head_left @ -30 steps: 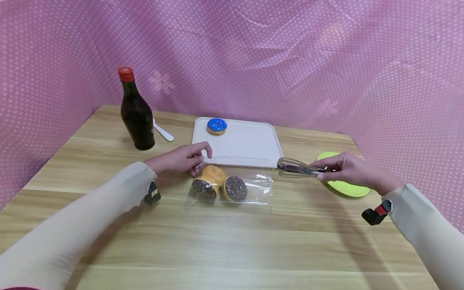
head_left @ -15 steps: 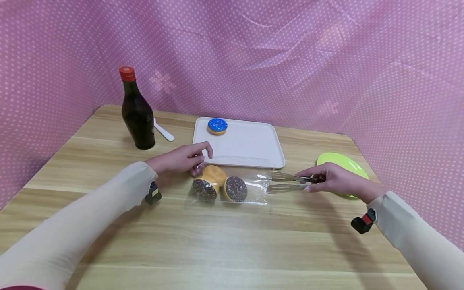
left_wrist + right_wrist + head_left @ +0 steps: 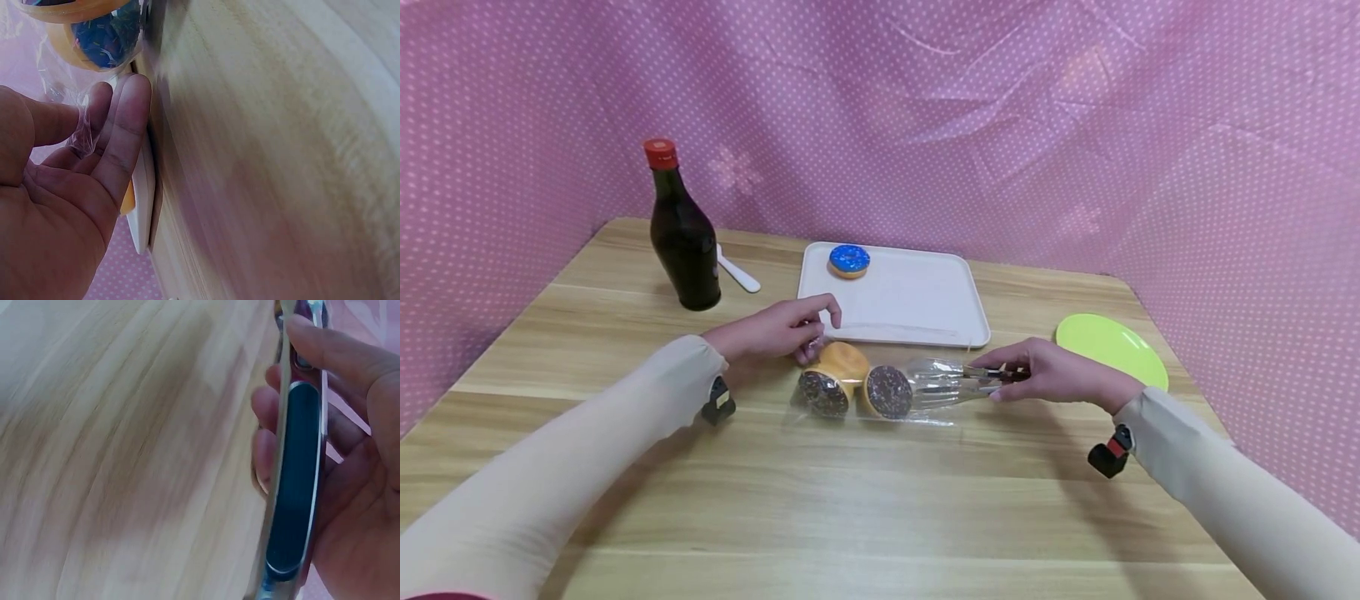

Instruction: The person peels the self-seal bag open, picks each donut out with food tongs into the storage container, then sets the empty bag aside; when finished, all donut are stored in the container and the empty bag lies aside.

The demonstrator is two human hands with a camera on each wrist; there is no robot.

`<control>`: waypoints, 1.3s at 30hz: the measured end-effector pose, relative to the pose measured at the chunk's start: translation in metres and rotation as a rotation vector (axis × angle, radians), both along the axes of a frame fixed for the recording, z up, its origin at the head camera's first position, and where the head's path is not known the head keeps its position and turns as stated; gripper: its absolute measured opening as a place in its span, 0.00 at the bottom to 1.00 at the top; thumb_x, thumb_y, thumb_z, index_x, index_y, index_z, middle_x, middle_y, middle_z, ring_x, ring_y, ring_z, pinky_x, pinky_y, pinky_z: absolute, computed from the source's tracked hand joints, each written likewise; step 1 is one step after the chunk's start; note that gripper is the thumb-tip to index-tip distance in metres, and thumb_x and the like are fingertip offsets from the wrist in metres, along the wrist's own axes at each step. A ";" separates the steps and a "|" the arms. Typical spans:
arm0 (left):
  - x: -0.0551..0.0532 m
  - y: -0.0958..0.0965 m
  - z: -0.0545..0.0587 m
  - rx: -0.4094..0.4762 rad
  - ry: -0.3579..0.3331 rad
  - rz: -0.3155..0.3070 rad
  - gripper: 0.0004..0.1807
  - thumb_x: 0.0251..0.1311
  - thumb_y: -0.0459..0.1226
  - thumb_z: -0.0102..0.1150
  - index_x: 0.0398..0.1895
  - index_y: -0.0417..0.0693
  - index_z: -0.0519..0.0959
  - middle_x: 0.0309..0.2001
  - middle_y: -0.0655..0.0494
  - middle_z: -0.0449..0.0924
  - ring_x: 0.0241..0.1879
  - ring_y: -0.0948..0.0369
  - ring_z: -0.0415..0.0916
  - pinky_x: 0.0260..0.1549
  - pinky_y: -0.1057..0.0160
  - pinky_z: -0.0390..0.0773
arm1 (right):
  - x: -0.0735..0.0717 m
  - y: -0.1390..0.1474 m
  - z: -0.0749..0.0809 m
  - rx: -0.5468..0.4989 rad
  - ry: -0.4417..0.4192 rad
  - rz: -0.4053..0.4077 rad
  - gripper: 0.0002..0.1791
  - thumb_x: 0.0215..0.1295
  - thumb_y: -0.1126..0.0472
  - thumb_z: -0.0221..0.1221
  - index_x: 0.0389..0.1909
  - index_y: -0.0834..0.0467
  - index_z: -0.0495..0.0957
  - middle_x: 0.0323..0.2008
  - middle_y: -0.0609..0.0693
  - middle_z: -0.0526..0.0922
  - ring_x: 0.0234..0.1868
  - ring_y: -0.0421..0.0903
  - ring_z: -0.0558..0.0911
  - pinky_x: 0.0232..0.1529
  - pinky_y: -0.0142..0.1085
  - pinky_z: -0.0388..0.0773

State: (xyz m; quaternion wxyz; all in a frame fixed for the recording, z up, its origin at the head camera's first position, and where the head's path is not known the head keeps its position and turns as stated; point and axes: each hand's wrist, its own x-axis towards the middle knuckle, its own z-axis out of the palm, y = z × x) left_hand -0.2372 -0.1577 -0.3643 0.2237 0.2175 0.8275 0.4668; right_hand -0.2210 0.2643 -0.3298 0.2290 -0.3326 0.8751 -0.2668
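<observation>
In the head view, a clear plastic bag (image 3: pixel 946 410) lies on the table with toy doughnuts (image 3: pixel 888 392) inside, brown-topped with sprinkles and tan beneath. My left hand (image 3: pixel 778 328) pinches the bag's left end; the left wrist view shows thin crinkled plastic (image 3: pixel 84 128) between thumb and fingers. My right hand (image 3: pixel 1051 375) grips metal tongs (image 3: pixel 297 481) with a dark inlaid handle. The tongs' ends reach in at the bag's right side, close to the nearest doughnut, arms slightly spread. Reflections blur exactly where the tips stop.
Behind the bag is a white tray (image 3: pixel 917 292) bearing a blue-topped doughnut (image 3: pixel 849 261). A dark bottle (image 3: pixel 685 242) with a red cap stands at the left, a white-handled utensil (image 3: pixel 740 273) partly behind it. To the right lies a lime-green plate (image 3: pixel 1108 346).
My right hand has moved left from over the green plate, bringing the tongs from outside the bag into its right end. The left hand and the doughnuts have stayed put.
</observation>
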 end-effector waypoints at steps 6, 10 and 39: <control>0.000 0.001 0.000 0.008 0.004 0.000 0.11 0.80 0.27 0.36 0.56 0.43 0.68 0.32 0.49 0.74 0.31 0.59 0.76 0.30 0.66 0.83 | -0.006 -0.006 -0.002 0.001 -0.085 0.044 0.27 0.67 0.58 0.70 0.66 0.59 0.79 0.44 0.51 0.87 0.33 0.37 0.73 0.33 0.29 0.74; 0.000 0.001 0.001 0.006 0.003 -0.001 0.11 0.81 0.27 0.36 0.56 0.43 0.68 0.31 0.49 0.74 0.30 0.59 0.75 0.29 0.67 0.82 | -0.009 -0.009 -0.006 0.001 -0.173 0.057 0.26 0.69 0.58 0.68 0.66 0.59 0.79 0.48 0.53 0.88 0.37 0.37 0.76 0.38 0.28 0.77; 0.001 0.001 -0.001 -0.002 0.004 -0.002 0.10 0.81 0.27 0.37 0.55 0.44 0.68 0.33 0.49 0.73 0.32 0.58 0.76 0.32 0.65 0.83 | -0.010 -0.011 -0.007 -0.093 -0.254 0.057 0.17 0.73 0.61 0.64 0.61 0.56 0.84 0.27 0.57 0.81 0.22 0.36 0.71 0.22 0.27 0.68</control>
